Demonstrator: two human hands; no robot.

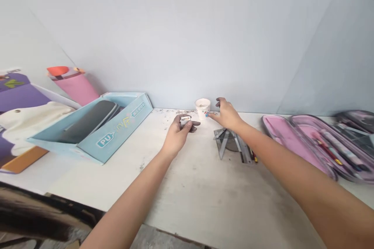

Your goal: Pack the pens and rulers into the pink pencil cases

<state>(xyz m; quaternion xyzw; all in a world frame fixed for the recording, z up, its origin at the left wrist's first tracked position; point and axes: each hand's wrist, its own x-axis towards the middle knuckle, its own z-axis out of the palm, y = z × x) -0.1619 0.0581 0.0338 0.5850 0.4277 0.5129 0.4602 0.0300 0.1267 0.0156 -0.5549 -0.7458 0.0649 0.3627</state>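
Now the left hand point(177, 136) pinches a small silver block point(185, 120) between fingers and thumb, just left of the paper cup point(202, 108), while the spread right hand point(227, 115) reaches in right beside that cup. Below the cup sit clear set squares point(224, 140); farther right, an open pink pencil case point(298, 144); farther left, a pale blue box point(117, 136).
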